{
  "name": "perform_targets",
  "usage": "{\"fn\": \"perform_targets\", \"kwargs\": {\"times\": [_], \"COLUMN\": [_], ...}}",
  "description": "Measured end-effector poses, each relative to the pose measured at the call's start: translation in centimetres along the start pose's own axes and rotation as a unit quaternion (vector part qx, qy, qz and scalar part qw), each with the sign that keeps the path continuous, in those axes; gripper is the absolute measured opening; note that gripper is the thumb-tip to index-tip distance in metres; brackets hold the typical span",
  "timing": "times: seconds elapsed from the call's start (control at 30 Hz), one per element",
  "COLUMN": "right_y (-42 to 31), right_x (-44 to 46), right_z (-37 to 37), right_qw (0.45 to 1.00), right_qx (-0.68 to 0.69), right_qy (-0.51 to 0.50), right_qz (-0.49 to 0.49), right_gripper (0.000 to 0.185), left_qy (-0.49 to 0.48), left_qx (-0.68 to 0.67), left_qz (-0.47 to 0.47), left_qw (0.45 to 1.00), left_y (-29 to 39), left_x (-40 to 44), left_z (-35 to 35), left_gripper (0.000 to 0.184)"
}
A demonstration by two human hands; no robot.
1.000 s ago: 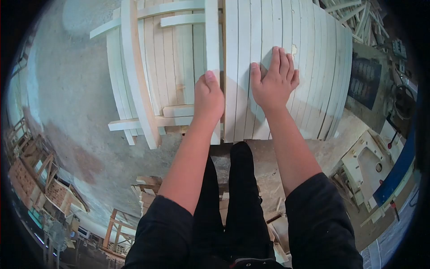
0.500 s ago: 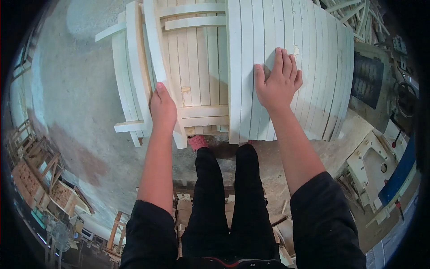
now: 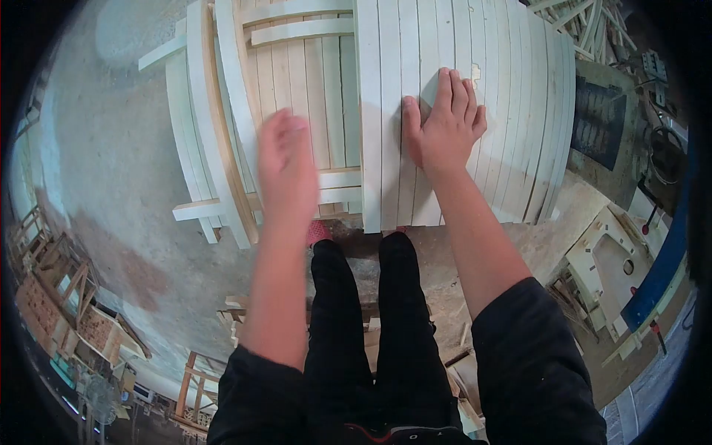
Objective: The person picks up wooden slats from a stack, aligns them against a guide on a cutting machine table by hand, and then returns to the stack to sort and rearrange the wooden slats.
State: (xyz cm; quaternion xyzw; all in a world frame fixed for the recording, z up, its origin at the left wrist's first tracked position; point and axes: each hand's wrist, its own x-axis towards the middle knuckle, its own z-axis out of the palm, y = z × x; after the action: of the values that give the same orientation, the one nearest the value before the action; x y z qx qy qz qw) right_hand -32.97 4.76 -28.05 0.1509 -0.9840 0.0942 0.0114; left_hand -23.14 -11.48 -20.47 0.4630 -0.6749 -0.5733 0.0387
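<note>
My right hand [image 3: 446, 135] lies flat on a panel of pale wooden boards [image 3: 519, 111], fingers stretched and thumb apart. Motion blurs my left hand [image 3: 288, 174], which is over the gap left of that panel; its finger shape is unclear and I see nothing held in it. Close by on its left runs a long wooden strip [image 3: 236, 74], partly hidden behind the hand and forearm. Another long strip [image 3: 211, 126] lies farther left. Under the left hand are lower slats [image 3: 276, 78] with short crosspieces [image 3: 300, 31] over them.
Concrete floor [image 3: 111, 170] spreads to the left. Scrap strips [image 3: 586, 30] are piled at the upper right, near a dark panel [image 3: 597, 122]. A pale machine-like frame [image 3: 604, 256] stands at the right. Wooden frames [image 3: 196, 389] sit at the lower left.
My left hand has come off the long strip and moved right. My right hand stays flat on the boards. The whole view has shifted slightly, so the boards appear farther left.
</note>
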Motion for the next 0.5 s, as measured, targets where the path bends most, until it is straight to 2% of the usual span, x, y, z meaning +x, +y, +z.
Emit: {"fn": "perform_targets", "kwargs": {"times": [0.07,0.17,0.23,0.37,0.4,0.5], "right_y": [-0.2,0.0,0.2,0.3,0.4,0.2], "right_x": [-0.1,0.0,0.0,0.0,-0.1,-0.1], "right_z": [-0.4,-0.2,-0.1,0.0,-0.1,-0.2], "right_qw": [1.0,1.0,1.0,0.999,0.999,0.998], "right_qx": [0.001,0.012,0.018,0.034,0.043,0.055], "right_qy": [-0.01,-0.013,-0.012,-0.005,-0.001,-0.006], "right_qz": [0.005,0.006,0.003,0.003,-0.001,0.005], "right_gripper": [0.065,0.064,0.066,0.065,0.064,0.064], "left_qy": [-0.086,-0.133,-0.179,-0.237,-0.246,-0.23], "left_qx": [0.044,0.023,-0.049,-0.17,-0.19,-0.161], "left_qz": [-0.058,-0.093,-0.137,-0.124,-0.145,-0.133], "left_qw": [0.994,0.986,0.973,0.948,0.939,0.951], "left_y": [-0.5,-3.5,-3.8,-5.7,-5.6,-4.8], "left_x": [0.6,2.5,3.1,4.4,4.3,3.9], "left_z": [3.2,6.8,7.7,8.1,7.9,7.8], "left_gripper": [0.054,0.056,0.066,0.064,0.062,0.057]}}
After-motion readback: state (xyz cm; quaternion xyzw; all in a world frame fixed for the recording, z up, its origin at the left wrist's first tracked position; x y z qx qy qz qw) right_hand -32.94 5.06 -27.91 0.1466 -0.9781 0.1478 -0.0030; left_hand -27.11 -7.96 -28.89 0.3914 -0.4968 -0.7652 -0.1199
